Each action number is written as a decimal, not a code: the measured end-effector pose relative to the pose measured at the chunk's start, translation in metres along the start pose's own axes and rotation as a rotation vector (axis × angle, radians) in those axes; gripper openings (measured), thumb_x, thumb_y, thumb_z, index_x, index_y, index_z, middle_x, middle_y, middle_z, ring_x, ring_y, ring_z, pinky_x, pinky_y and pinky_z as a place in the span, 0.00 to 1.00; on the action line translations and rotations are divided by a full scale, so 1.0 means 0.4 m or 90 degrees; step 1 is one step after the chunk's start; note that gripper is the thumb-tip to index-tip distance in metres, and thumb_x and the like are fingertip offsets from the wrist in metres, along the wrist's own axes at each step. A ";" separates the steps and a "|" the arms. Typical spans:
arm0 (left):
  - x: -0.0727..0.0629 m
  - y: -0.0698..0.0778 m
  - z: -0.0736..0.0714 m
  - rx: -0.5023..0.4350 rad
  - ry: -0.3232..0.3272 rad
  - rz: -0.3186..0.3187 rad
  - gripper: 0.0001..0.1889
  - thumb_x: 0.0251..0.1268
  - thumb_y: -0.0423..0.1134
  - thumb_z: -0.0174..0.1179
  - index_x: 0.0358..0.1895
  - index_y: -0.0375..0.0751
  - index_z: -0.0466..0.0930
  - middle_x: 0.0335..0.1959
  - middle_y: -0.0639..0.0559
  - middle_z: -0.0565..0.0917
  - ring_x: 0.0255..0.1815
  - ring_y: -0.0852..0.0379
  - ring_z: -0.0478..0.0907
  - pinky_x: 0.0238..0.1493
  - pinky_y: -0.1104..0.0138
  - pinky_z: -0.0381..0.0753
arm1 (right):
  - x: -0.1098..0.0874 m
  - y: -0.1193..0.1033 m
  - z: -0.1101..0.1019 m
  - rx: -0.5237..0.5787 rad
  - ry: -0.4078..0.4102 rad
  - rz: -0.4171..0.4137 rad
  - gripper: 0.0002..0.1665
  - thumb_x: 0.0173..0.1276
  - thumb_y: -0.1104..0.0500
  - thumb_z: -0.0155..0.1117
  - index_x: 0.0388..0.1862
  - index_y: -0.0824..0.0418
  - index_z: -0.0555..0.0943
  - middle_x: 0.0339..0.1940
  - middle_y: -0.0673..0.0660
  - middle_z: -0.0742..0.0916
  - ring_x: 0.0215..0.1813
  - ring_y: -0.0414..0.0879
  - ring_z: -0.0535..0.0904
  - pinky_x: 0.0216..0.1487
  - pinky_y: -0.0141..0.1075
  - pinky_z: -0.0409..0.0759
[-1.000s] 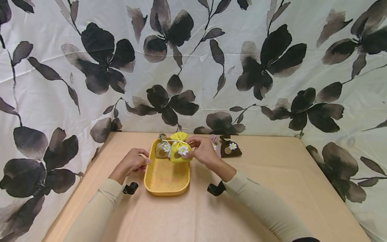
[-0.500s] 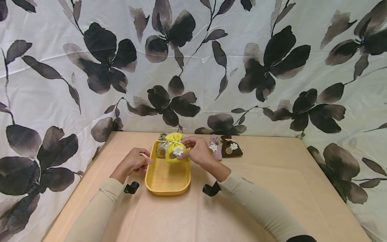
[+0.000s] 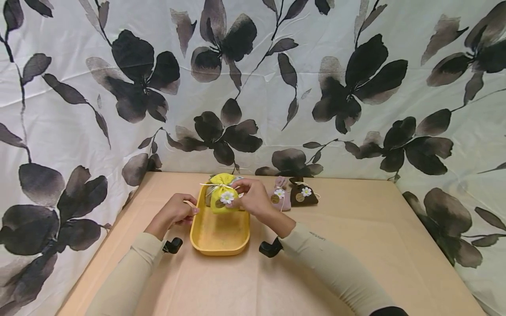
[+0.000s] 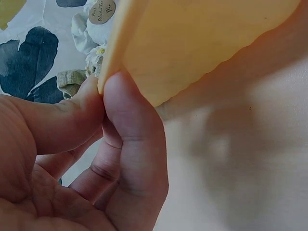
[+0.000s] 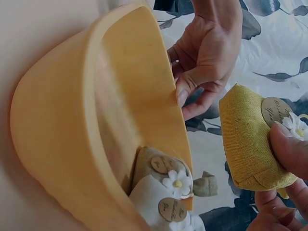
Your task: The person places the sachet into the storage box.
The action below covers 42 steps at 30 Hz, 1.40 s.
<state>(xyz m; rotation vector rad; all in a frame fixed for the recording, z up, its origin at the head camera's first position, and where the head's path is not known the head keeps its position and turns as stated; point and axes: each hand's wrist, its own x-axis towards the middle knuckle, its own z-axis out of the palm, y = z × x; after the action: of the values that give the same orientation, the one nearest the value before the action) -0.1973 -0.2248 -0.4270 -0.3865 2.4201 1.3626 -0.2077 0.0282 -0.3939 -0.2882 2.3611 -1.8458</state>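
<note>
My left hand [image 3: 175,210] pinches the left wall of the yellow tray [image 3: 220,239] between thumb and fingers. A yellow cloth drawstring pouch [image 3: 215,204], with a white flower and round label, is held by my right hand [image 3: 257,199] above the tray's far end. In the right wrist view, thumb and fingers grip this yellow pouch [image 5: 240,144]. Inside the tray sit an olive-grey pouch [image 5: 144,168] and a white pouch [image 5: 147,197], side by side. From the head view the yellow pouch mostly hides them.
Right of the tray, a mauve pouch [image 3: 282,204] and a dark brown pouch [image 3: 310,200] stand together on the table [image 3: 336,245]. A flower-printed cloth [image 3: 284,131] hangs behind the table's far edge.
My right hand has carried the yellow pouch leftward over the tray's far end, covering the pouches there. The mauve pouch has come into fuller view. My left hand stays at the tray wall.
</note>
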 end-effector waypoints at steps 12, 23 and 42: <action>-0.010 -0.013 -0.015 -0.001 -0.013 0.006 0.17 0.70 0.30 0.65 0.60 0.35 0.77 0.25 0.49 0.78 0.21 0.59 0.78 0.25 0.68 0.85 | -0.012 -0.015 0.056 -0.001 0.017 -0.011 0.26 0.41 0.76 0.83 0.41 0.60 0.88 0.35 0.58 0.90 0.40 0.48 0.83 0.31 0.30 0.81; -0.006 -0.018 -0.012 0.001 -0.014 0.010 0.16 0.71 0.30 0.65 0.59 0.36 0.78 0.25 0.49 0.79 0.22 0.58 0.79 0.26 0.67 0.85 | 0.003 -0.015 0.086 -0.031 0.020 -0.011 0.26 0.42 0.73 0.85 0.42 0.58 0.89 0.37 0.57 0.90 0.41 0.45 0.83 0.36 0.30 0.82; 0.025 -0.007 -0.035 0.008 -0.031 0.008 0.17 0.70 0.28 0.63 0.60 0.35 0.77 0.28 0.47 0.79 0.21 0.58 0.78 0.26 0.67 0.84 | 0.060 -0.025 0.136 -0.063 0.051 0.026 0.25 0.42 0.71 0.86 0.41 0.56 0.89 0.36 0.56 0.90 0.42 0.46 0.83 0.38 0.32 0.85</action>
<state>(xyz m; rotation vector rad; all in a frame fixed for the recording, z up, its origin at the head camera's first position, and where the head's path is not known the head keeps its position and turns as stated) -0.2077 -0.2390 -0.4264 -0.3323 2.3949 1.3450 -0.2187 -0.0309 -0.3970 -0.1781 2.4971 -1.7570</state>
